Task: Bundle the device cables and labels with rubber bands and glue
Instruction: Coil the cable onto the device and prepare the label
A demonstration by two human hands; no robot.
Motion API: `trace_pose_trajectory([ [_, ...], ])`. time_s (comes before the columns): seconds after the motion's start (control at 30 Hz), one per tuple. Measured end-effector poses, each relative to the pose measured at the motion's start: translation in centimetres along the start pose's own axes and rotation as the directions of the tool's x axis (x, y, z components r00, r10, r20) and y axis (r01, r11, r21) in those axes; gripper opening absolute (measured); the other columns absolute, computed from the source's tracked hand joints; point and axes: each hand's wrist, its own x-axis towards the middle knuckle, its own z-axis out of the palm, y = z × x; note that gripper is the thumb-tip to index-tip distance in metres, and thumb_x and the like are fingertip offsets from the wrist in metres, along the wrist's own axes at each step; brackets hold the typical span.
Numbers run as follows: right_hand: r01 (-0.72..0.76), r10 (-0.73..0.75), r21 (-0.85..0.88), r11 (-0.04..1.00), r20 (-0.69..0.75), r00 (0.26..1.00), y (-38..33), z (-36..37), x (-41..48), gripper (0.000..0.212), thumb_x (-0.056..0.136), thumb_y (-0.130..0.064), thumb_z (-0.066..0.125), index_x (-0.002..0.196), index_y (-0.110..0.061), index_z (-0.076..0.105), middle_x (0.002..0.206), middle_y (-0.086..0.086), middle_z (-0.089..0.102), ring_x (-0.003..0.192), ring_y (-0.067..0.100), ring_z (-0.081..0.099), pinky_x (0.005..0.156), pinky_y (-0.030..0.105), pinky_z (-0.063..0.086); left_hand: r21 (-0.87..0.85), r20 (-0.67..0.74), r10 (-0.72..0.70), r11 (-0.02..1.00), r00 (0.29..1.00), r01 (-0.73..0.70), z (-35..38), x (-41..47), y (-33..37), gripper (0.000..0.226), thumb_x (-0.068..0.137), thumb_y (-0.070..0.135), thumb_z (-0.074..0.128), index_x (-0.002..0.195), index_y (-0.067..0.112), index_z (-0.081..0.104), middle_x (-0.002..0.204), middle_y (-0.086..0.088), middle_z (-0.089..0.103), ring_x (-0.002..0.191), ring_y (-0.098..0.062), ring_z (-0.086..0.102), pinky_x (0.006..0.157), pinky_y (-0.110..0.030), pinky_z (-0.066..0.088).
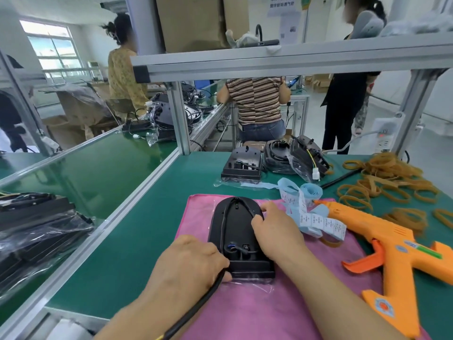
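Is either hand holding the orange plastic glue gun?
No, the orange glue gun lies unheld; the left hand grips a black cable, the right hand touches the black device.

Green bench (pixel 137 229), pink cloth (pixel 257 312), rubber bands (pixel 382 177)

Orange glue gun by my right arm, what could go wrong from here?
The orange plastic glue gun lies with its nozzle right by the blue-and-white paper label strip; if hot, it may scorch labels.
Your right hand works on the thin black cable loop near that nozzle; a burn seems possible.
Your left hand grips the thick black cable; a tug could slide the black oval device on the pink cloth.
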Motion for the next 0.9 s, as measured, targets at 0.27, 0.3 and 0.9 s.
trace_pose_trajectory([
  [0.27,0.530,-0.539,0.104,0.842,0.209,0.816,0.0,-3.9,-8.3,0.044,0.068,-0.014,0.052,0.102,-0.041,0.054,0.098,-0.019,0.048,0.085,0.004,0.051,0.071,0.016,0.042,-0.102,0.376,-0.132,0.978,0.917,0.182,-3.1,4.0,-1.1,0.029,0.084,0.046,0.072,0.098,0.020,0.074,0.092,-0.006,0.069,0.087,-0.025,0.060,0.067,-0.026,0.043],
  [0.3,0.508,-0.535,0.166,0.845,0.272,0.800,0.1,-4.2,-8.8,0.041,0.068,-0.020,0.057,0.104,-0.040,0.054,0.097,-0.019,0.047,0.082,0.005,0.053,0.068,0.015,0.044,-0.113,0.362,-0.119,0.979,0.925,0.170,-3.2,4.3,-1.1,0.025,0.083,0.041,0.074,0.091,0.017,0.074,0.081,-0.008,0.065,0.077,-0.024,0.055,0.061,-0.026,0.037],
  [0.9,-0.188,0.054,0.764,0.617,0.198,0.979,1.7,-3.9,-7.5,0.018,0.099,-0.005,0.050,0.084,-0.005,0.061,0.058,-0.001,0.066,0.053,0.012,0.063,0.052,0.022,0.054,-0.583,0.040,-0.039,0.810,0.998,0.055,0.6,8.6,0.3,0.022,0.099,0.021,0.055,0.113,0.018,0.072,0.116,0.004,0.066,0.109,-0.010,0.056,0.100,-0.024,0.039],
])
